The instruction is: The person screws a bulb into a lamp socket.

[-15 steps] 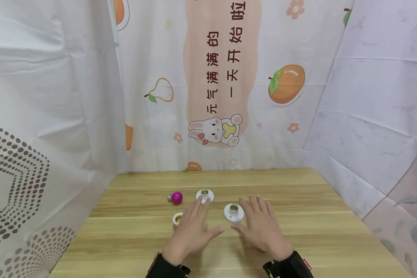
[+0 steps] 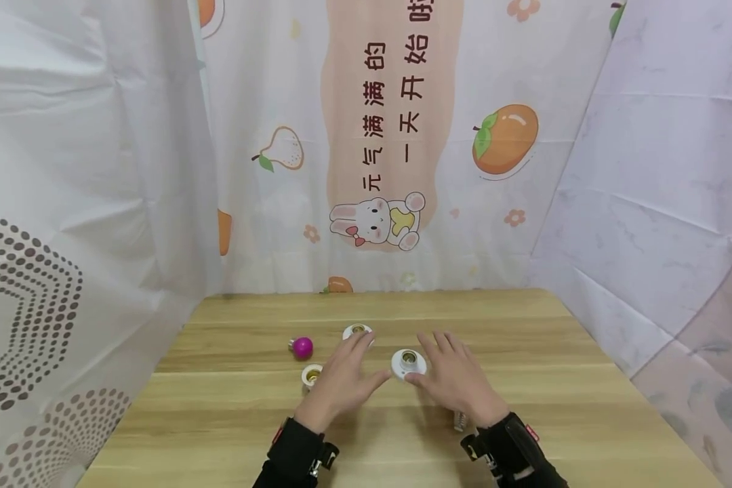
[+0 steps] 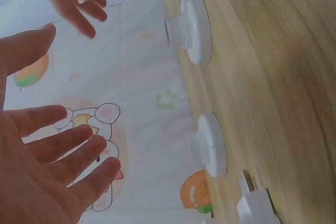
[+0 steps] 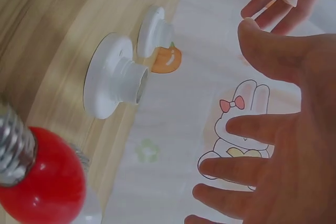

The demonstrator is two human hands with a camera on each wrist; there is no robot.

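My left hand point(image 2: 344, 386) hovers above the table with relaxed fingers, holding nothing. Its fingers partly cover a white round lamp socket point(image 2: 355, 331), and a smaller white socket point(image 2: 310, 375) with a brass-coloured inside peeks out to its left. Level with it, my right hand point(image 2: 457, 376) is also in the air with fingers spread and nothing in them. Just left of those fingers stands another white lamp socket point(image 2: 409, 364), opening upward. Beneath the right hand, a red light bulb point(image 4: 47, 182) lies on the table in the right wrist view; the head view shows only a metal screw base point(image 2: 460, 420).
A purple light bulb point(image 2: 303, 348) lies on the wooden table point(image 2: 238, 420) at the left. Behind the red bulb, a partly hidden white rounded thing point(image 4: 92, 211) shows in the right wrist view. Printed curtains point(image 2: 268, 224) enclose the table's back and sides.
The head view has tilted slightly, shifting the scene upward. Both hands look a little higher with fingers slightly more bent, and a screw base now shows beside the right wrist. The sockets stay put.
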